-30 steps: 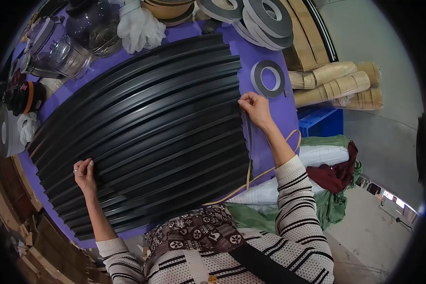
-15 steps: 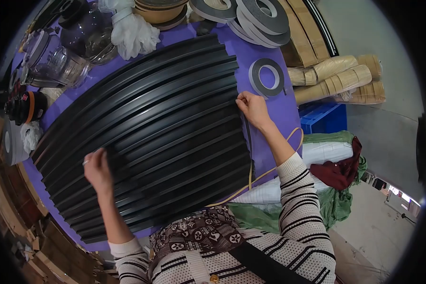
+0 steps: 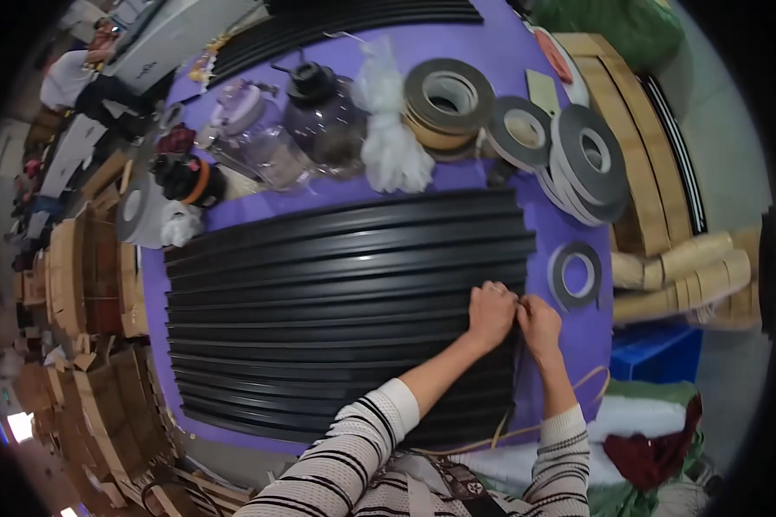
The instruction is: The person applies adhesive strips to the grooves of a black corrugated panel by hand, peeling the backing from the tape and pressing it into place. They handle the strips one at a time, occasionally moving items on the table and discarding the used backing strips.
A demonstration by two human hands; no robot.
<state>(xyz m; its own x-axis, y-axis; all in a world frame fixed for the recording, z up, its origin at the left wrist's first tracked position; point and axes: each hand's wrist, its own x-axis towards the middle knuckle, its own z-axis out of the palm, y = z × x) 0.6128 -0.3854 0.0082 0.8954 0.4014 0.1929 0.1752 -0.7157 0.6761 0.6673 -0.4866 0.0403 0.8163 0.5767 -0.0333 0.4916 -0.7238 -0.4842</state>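
Head view: your left hand (image 3: 491, 314) and right hand (image 3: 540, 326), fingers pinched, contents indiscernible, adjoin at the ends of black strips (image 3: 336, 289) near the right edge of the table (image 3: 590, 343), tape roll (image 3: 557, 277) seemingly placed within reach

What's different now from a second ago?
The left hand moved right across the ridged black sheet, coming next to the right hand near the right edge. The view tilted up. The right hand stayed by that edge; the nearby tape roll stayed put.
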